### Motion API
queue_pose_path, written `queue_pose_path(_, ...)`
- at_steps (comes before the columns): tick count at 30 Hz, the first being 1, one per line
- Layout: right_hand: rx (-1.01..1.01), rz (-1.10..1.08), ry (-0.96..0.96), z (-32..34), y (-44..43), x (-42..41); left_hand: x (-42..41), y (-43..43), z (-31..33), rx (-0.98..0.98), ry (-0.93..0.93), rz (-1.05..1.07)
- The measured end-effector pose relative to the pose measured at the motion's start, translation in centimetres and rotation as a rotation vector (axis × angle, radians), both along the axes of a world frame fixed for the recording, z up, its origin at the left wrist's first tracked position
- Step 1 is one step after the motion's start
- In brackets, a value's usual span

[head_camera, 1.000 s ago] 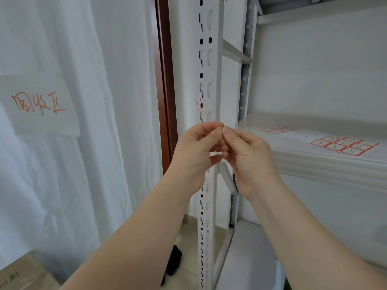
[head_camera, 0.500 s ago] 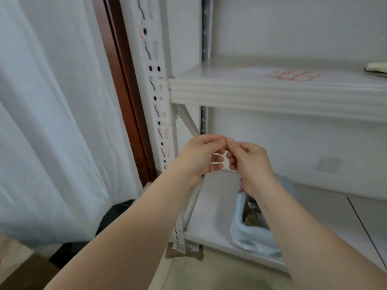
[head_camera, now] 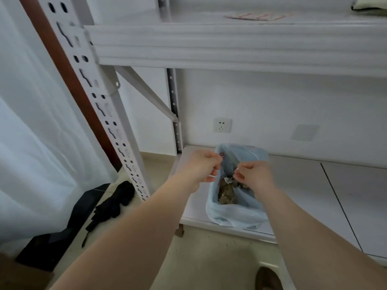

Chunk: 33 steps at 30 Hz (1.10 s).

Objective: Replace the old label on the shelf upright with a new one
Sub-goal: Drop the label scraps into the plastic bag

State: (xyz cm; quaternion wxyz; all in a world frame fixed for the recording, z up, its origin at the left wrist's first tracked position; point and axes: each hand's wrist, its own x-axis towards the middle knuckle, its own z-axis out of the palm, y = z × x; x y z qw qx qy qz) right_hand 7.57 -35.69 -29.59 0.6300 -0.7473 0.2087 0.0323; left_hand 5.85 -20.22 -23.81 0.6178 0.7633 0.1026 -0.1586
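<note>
Centre of frame: left hand (head_camera: 201,167), fingers curled, pinches the old label (head_camera: 221,155), a small red-printed scrap. Right hand (head_camera: 254,174) is curled just beside it; whether it holds anything cannot be told. Blue-lined bin (head_camera: 236,214) lies below both hands, shelf upright (head_camera: 100,97) at upper left.

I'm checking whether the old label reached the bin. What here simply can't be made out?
Head view:
Left hand: curled fingers hide whether it pinches anything; the red speck at its fingertips is too small to identify.
Right hand: same, fingers curled inward.
Bag-lined waste bin: contents partly covered by both hands.
Label sheet: print blurred and foreshortened.
</note>
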Motion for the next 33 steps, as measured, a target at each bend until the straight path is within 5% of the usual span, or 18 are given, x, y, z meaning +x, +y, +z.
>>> queue_pose_path(7,-0.213,0.017,-0.011,-1.4,-1.7,1.4,1.2,-1.1,-1.5,0.058,0.02,-0.017)
queue_pose_path(12,-0.012,0.034,0.066,-0.9,-1.7,1.7,1.4,-1.5,-1.6,0.07,0.029,-0.01)
queue_pose_path(23,-0.089,0.051,-0.014,2.5,0.1,0.0,-0.3,-0.3,1.0,0.04,-0.021,0.008)
queue_pose_path(33,-0.211,0.296,-0.429,13.9,9.6,-4.3,-4.1,5.3,9.0,0.228,-0.506,0.236)
